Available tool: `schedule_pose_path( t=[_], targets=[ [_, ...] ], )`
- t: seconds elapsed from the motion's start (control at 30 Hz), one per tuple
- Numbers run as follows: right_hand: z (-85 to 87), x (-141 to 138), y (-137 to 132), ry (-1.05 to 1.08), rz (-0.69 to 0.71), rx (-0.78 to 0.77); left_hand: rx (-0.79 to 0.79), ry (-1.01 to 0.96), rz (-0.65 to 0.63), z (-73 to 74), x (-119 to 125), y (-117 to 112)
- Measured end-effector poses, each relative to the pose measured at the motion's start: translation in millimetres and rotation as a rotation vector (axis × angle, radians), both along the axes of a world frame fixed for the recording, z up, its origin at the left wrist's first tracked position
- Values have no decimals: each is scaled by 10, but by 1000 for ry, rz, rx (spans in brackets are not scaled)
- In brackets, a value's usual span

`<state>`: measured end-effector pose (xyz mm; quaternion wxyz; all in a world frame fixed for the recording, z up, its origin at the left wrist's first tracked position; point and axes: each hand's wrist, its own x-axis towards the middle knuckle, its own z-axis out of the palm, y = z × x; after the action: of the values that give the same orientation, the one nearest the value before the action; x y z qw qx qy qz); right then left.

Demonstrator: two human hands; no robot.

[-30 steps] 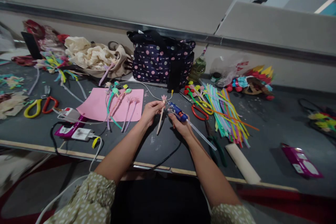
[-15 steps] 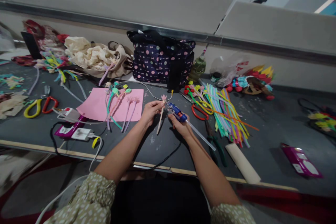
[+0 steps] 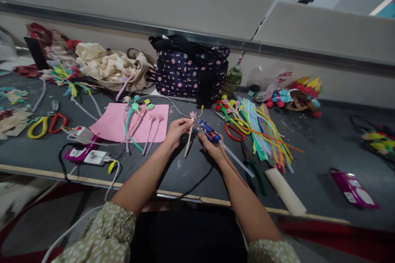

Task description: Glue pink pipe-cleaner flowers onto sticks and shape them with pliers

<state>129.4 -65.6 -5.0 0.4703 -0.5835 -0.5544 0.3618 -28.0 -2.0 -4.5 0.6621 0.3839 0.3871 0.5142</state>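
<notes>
Between the fingertips of my left hand (image 3: 179,130) is a pipe-cleaner flower (image 3: 189,137), its pink petals up and its pale stem hanging toward the table. My right hand (image 3: 211,146) is wrapped round a blue glue gun (image 3: 207,129); a long clear glue stick (image 3: 237,160) sticks out of its back. The nozzle points at the flower, just below the petals; whether it touches cannot be made out. Left of my hands, a pink sheet (image 3: 108,125) bears several finished pipe-cleaner flowers (image 3: 159,121).
Right of the glue gun lie red-handled scissors (image 3: 235,132), green-handled pliers (image 3: 258,176), a bundle of coloured pipe cleaners (image 3: 265,131) and a beige roll (image 3: 285,192). A dotted bag (image 3: 182,72) stands behind. A purple power strip (image 3: 80,153) with cables sits at left, near yellow-and-red scissors (image 3: 38,128).
</notes>
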Motion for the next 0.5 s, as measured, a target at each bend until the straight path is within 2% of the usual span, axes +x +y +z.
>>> schedule_pose_path(
  t=[0.5],
  targets=[
    [-26,4,4,-43,6,6,39,33,24,9,-3,7]
  ],
)
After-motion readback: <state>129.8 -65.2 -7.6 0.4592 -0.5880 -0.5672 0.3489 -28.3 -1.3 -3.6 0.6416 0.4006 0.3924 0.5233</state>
